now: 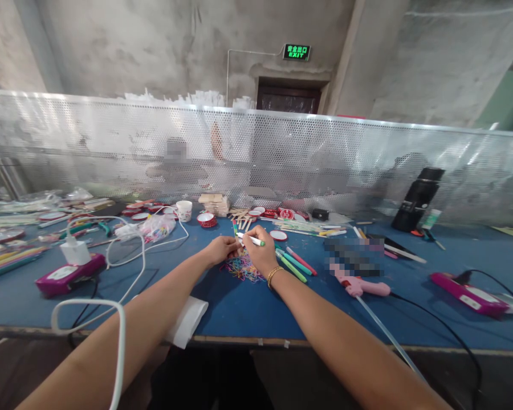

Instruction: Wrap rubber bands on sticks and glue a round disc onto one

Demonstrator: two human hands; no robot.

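Note:
My right hand (260, 248) is closed round a white marker (256, 241) with a green end, its tip pointing left toward a small stick (235, 228) with green on it. My left hand (224, 249) has its fingers pinched together at the lower end of that stick. Beneath both hands lies a heap of thin colourful rubber bands (244, 269). Just right of my right hand, several markers lie side by side, among them a green one (294, 267) and a red one (302, 262).
A pink glue gun (361, 286) and a purple power strip (470, 295) lie to the right. Another power strip (68, 276) with a white cable sits left. A black bottle (418, 199), paper cup (183, 211) and wooden sticks stand or lie near the perforated screen (282, 154).

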